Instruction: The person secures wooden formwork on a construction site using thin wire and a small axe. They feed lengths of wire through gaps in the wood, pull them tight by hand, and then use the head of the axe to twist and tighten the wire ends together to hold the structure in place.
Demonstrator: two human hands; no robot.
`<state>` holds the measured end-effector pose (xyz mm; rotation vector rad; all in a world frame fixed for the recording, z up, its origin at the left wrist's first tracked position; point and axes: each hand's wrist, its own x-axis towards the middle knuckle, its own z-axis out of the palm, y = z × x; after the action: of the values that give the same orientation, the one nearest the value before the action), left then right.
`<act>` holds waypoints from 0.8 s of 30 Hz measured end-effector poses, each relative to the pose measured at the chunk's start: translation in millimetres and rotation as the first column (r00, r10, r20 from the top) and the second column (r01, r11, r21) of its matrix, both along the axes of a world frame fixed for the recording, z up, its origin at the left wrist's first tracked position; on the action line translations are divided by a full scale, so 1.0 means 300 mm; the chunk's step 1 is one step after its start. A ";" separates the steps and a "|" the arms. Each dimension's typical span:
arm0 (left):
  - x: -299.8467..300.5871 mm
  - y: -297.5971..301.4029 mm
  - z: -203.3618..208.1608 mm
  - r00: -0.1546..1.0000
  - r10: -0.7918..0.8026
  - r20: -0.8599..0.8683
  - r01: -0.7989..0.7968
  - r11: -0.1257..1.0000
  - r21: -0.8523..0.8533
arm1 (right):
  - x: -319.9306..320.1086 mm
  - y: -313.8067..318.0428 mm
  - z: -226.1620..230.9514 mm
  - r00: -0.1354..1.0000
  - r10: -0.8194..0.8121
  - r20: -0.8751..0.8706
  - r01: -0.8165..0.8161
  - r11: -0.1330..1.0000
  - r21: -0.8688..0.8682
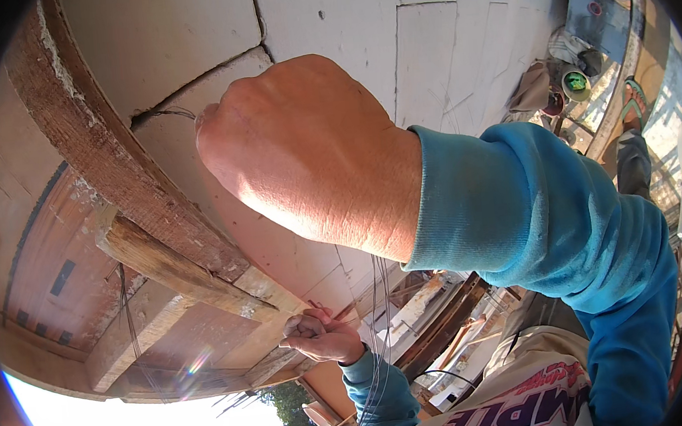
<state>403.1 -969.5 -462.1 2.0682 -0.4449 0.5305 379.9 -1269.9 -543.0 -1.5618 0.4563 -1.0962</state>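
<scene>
Currently, right hand (304, 156) shows back-on before pale panels (325, 14), fingers curled; whether pinching anything, cannot tell. Thin wire (177, 112) at dark joint along panel edge, seen just beside knuckles. Left hand (324, 338) near wooden strut's (176, 254) end, fingers folded inward, contents unclear.

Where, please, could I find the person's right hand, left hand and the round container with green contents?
Right hand (308, 147): head view, back of the hand.
Left hand (326, 342): head view, middle of the hand.
Round container (579, 96): head view, pale lower rim.
</scene>
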 end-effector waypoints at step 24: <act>-0.134 -0.384 -0.083 0.195 -0.794 -0.575 0.143 0.603 -0.785 | 0.075 -0.032 0.156 0.983 0.092 -0.162 -0.118 0.980 -0.158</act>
<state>362.9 -1084.8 -486.9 1.1314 -0.1965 -0.8741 402.4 -1279.7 -496.1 -1.8062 0.3879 -0.9566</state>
